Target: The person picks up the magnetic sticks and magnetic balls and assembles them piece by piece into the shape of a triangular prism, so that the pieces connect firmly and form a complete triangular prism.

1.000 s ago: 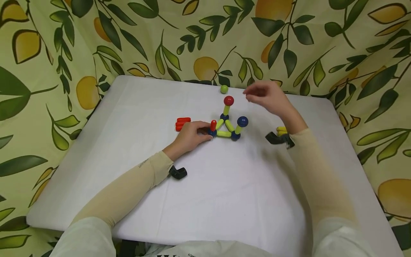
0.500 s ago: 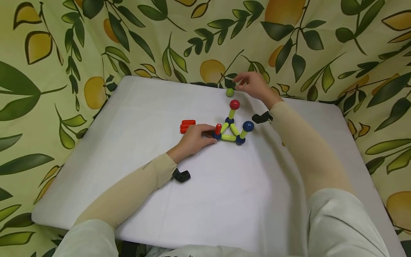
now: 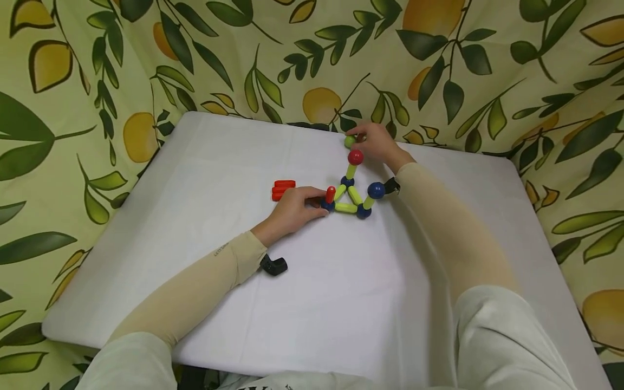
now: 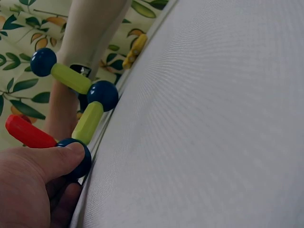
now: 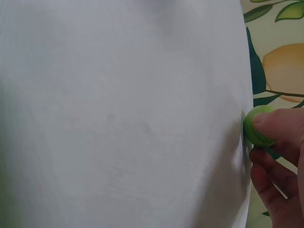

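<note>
My left hand (image 3: 292,210) pinches the dark blue ball (image 4: 81,161) at the left corner of a triangle built from lime green rods and blue balls. From that ball a red rod (image 3: 330,194) stands up. The far corner carries an upright lime rod (image 3: 351,171) topped by a red ball (image 3: 356,157). At the right corner, a tilted lime rod (image 4: 71,78) bears another blue ball (image 3: 376,190). Near the table's far edge, my right hand (image 3: 376,145) holds a green ball (image 5: 259,126) between thumb and fingers.
Several loose red rods (image 3: 284,187) lie beside my left hand, on the white-covered table (image 3: 312,303). In the left wrist view, yellow pieces (image 4: 135,51) lie beyond the triangle. A leaf-patterned curtain (image 3: 273,54) hangs right behind the table's far edge.
My right hand has moved left and down to the green ball and now grips it. The left hand keeps its hold on the triangle's corner.
</note>
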`<move>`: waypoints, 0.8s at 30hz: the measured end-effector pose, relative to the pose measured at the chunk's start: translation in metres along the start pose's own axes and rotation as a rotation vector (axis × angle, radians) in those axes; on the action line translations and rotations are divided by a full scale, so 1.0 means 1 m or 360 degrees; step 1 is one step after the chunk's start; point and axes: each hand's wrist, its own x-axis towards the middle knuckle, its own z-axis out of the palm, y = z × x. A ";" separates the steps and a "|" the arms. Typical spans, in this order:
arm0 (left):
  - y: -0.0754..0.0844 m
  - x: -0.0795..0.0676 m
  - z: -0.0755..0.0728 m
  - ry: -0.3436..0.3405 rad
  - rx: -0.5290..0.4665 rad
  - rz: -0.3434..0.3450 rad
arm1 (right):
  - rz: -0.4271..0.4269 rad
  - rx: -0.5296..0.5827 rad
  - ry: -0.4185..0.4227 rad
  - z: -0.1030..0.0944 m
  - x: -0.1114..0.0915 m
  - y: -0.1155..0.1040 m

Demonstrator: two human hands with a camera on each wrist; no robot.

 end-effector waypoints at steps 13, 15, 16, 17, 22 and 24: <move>-0.002 -0.002 0.004 0.0002 -0.0007 -0.0013 | 0.0048 0.0320 0.0090 -0.023 -0.031 -0.008; -0.002 -0.002 0.003 0.0009 -0.0004 -0.0005 | 0.0024 0.0389 0.0136 -0.034 -0.039 -0.015; -0.002 -0.002 0.003 0.0012 0.0000 0.0005 | 0.0008 0.0411 0.0168 -0.039 -0.044 -0.019; -0.002 -0.001 0.002 0.0015 0.0005 0.0016 | -0.0004 0.0426 0.0201 -0.045 -0.049 -0.023; 0.000 0.001 -0.001 0.0010 0.0020 0.0043 | -0.0128 0.0455 0.0336 -0.066 -0.077 -0.046; 0.000 0.001 -0.001 0.0006 0.0018 0.0038 | -0.0201 0.0457 0.0359 -0.071 -0.087 -0.056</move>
